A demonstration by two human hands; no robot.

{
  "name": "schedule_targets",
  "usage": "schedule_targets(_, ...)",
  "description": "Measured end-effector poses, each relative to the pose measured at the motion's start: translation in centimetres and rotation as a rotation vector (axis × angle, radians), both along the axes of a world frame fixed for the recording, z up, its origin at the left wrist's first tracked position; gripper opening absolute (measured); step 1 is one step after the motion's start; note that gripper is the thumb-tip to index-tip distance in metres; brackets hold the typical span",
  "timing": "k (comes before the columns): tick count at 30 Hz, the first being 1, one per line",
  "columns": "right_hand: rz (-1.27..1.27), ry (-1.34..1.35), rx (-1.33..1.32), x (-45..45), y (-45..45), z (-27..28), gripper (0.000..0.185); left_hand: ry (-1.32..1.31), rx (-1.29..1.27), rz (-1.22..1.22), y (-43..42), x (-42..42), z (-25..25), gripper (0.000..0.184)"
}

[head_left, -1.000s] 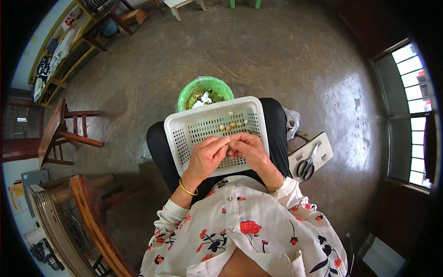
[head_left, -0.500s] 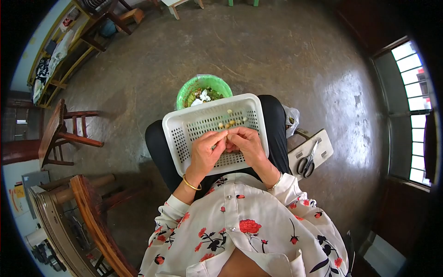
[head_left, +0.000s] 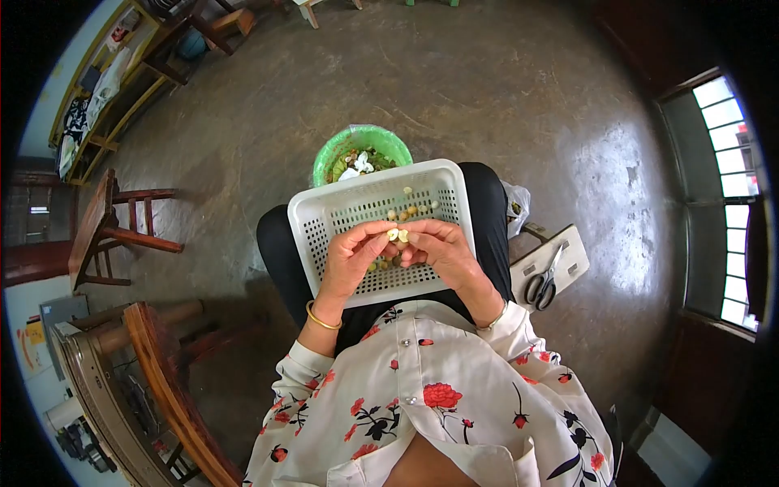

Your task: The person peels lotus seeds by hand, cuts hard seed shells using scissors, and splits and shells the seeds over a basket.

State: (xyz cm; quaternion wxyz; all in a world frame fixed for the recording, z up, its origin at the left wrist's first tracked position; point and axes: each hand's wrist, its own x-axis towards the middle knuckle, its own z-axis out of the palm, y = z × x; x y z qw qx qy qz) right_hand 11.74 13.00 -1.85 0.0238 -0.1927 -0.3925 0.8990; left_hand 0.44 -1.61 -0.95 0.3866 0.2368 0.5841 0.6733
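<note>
Over a white perforated basket [head_left: 302, 219] on the lap, my two hands meet fingertip to fingertip. My left hand [head_left: 352, 258] pinches one half of a split pale-yellow seed [head_left: 393, 234], which looks like a lotus seed. The other half [head_left: 404, 235] is pinched by my right hand [head_left: 448, 255], right beside it. Several whole round seeds [head_left: 412, 211] lie in the far part of the basket, cream to brownish. More yellowish ones [head_left: 383, 265] lie below the hands, partly hidden by the fingers.
A green lined bin [head_left: 396, 146] with green scraps and white tissue stands just beyond the basket. Black-handled scissors [head_left: 541, 288] lie on a small stool [head_left: 572, 258] at the right, near a white plastic bag [head_left: 516, 203]. A wooden chair [head_left: 101, 235] stands at the left.
The seed pinched between my fingertips has come apart into two halves, one in each hand. Both hands have turned slightly outward and the seeds beneath them show more.
</note>
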Motion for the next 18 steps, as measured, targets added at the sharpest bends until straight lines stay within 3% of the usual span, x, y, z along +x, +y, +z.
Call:
schedule_targets(9,0.017,0.026,-0.08,0.2,0.2,0.0,0.017,-0.27,0.054,0.0,-0.1,0.4,-0.6,0.021)
schedule_targets(13,0.021,-0.036,-0.021,0.1,-0.1,0.3,0.017,-0.199,0.022,-0.007,-0.2,0.5,-0.6,0.021)
schedule_targets(16,0.031,-0.045,0.074,-0.1,-0.6,0.4,0.017,-0.054,-0.028,-0.019,-0.1,0.5,-0.3,0.023)
schedule_targets(18,0.049,-0.024,0.281,-0.2,-1.0,-0.3,0.016,0.465,-0.11,-0.048,0.0,0.5,0.3,0.027)
